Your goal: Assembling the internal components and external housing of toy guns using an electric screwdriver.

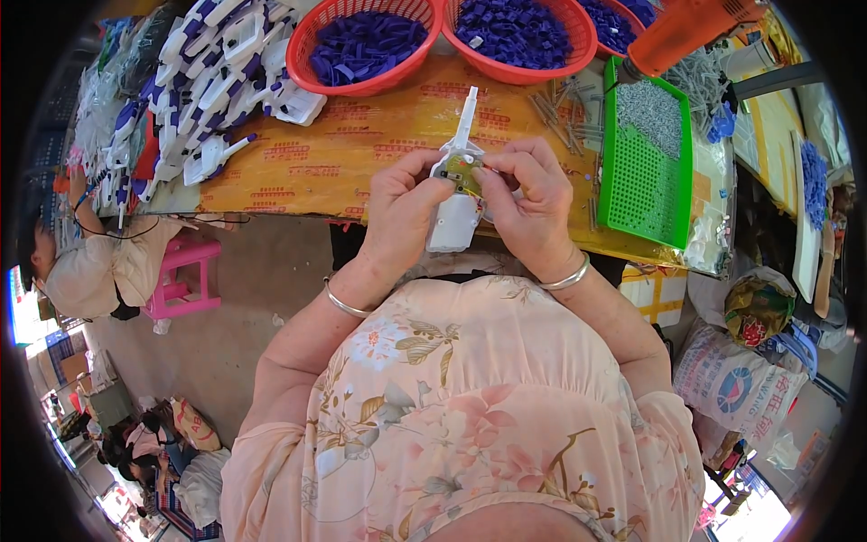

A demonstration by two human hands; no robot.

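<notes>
Just past the table's near edge I hold a white plastic housing (453, 225) with a long narrow tip pointing away from me. A small green circuit board (464, 169) lies in its open middle, with thin yellow and red wires by its right side. My left hand (406, 203) is closed on the housing's left side, thumb beside the board. My right hand (531, 200) is closed at the right side, its thumb and forefinger pressed together by the board and wires. Its fingertips partly hide what they pinch.
Red baskets (312, 77) of purple plastic parts stand at the back. White-and-purple devices (212, 99) are heaped at left. On the right sit a green tray (607, 172) of small metal pieces, loose rods (564, 113) and an overhanging orange power tool (686, 38). Another person (108, 266) sits far left near a pink stool (190, 280).
</notes>
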